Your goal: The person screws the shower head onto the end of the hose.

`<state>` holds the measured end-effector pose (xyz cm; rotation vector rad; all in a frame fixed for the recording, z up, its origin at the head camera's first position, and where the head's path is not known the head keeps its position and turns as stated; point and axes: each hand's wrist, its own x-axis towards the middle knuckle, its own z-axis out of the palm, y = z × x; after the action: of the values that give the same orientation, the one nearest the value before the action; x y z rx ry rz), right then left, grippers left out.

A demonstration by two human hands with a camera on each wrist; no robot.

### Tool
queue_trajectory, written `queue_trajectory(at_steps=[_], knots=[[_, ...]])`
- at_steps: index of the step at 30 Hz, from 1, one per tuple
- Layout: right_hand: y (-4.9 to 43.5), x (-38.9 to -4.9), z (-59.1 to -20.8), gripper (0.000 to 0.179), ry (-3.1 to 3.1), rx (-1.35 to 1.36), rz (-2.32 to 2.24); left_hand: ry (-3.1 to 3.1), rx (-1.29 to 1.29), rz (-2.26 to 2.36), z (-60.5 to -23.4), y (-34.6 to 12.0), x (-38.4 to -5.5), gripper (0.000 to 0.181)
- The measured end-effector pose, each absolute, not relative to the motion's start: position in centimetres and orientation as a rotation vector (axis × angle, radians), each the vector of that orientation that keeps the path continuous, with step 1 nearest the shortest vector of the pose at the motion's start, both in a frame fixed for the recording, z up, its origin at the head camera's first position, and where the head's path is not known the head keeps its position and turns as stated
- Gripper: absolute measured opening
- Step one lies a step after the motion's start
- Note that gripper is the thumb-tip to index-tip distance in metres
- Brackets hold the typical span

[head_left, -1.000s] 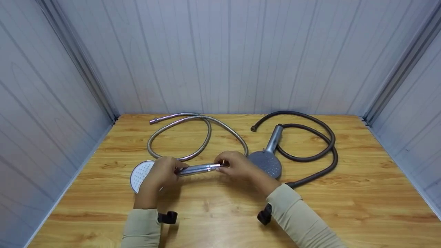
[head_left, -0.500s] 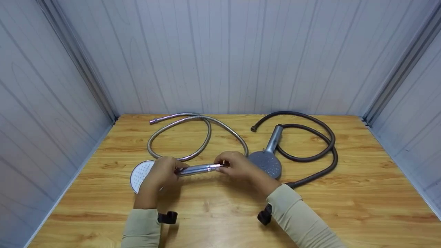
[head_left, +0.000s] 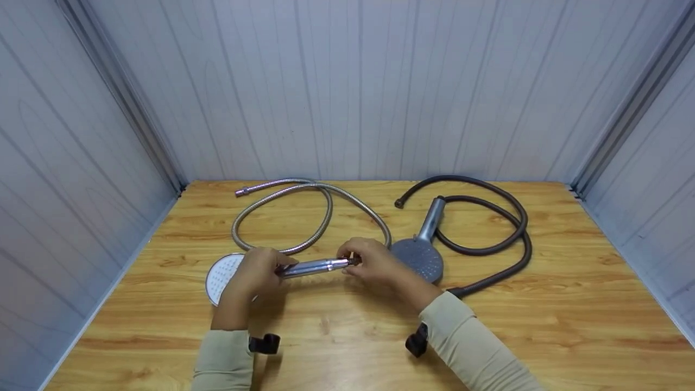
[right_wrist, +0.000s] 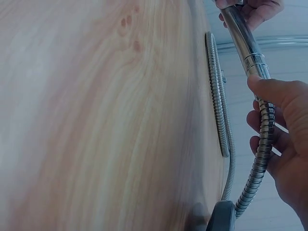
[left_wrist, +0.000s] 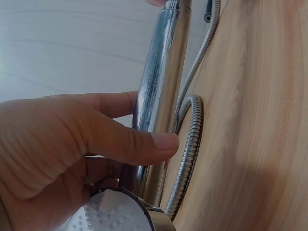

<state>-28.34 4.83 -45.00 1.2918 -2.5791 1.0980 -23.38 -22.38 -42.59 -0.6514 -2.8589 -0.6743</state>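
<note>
My left hand [head_left: 255, 277] grips a chrome hand shower [head_left: 312, 267] near the base of its handle, its thumb [left_wrist: 163, 141] laid across the handle in the left wrist view. The round white spray face [head_left: 220, 278] shows left of that hand, partly covered by it. At the handle's far end, my right hand [head_left: 374, 263] holds the end of a silver metal hose [right_wrist: 262, 144]. In the right wrist view, the thumb lies at the joint between handle and hose, with the other fingers curled behind the hose. Handle and hose meet in line there.
The silver hose loops across the wooden table [head_left: 326, 353] behind my hands, ending in a metal fitting [head_left: 241, 191]. A grey shower head [head_left: 418, 258] lies beside my right hand, partly behind it. Its dark hose [head_left: 524, 217] coils at the right. Pale panel walls [head_left: 347, 87] enclose the table.
The right thumb and fingertips have shifted slightly at the joint, showing a little more of the hose end. The left hand and the hand shower stay in place.
</note>
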Motion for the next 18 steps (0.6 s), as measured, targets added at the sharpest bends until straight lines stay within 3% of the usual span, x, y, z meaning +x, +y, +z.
queue_trajectory(at_steps=[18], knots=[[4.96,-28.36,-44.94,0.018,-2.603,1.292,1.098,-2.913,-0.562,-0.715,-42.64,-22.23,-23.41,0.035]])
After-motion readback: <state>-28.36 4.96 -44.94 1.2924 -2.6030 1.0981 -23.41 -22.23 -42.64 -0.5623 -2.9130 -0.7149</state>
